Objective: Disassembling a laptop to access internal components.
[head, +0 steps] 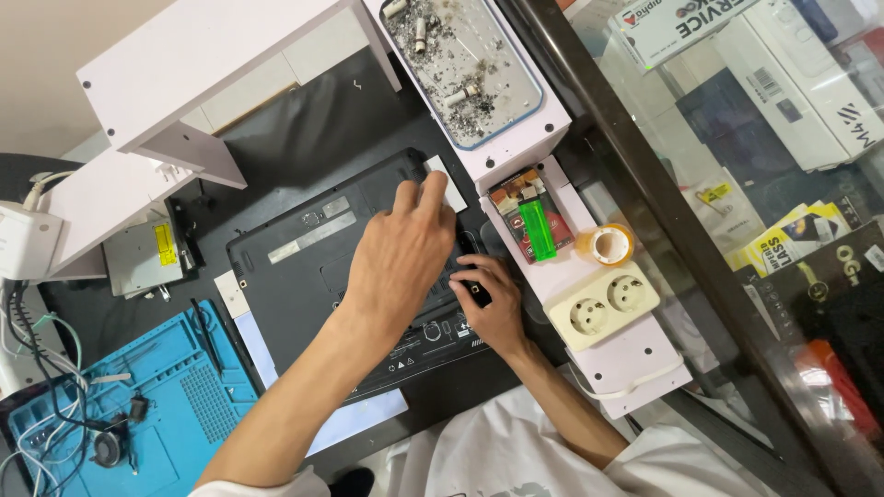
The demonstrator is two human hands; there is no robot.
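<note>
Workbench [304, 138] dark, glass counter [737, 184] beside; left hand [398, 262] flat on laptop [313, 267], right hand [488, 304] pinching latch [478, 294].

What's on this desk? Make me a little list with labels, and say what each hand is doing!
Place: dark workbench beside a glass counter
Main thing: black laptop, upside down
Left hand: flat on the laptop, fingers reaching a white pad
Right hand: pinching a small black part at the laptop's edge
Nearby: green lighter, tape roll, double socket, ashtray, blue mat
</note>
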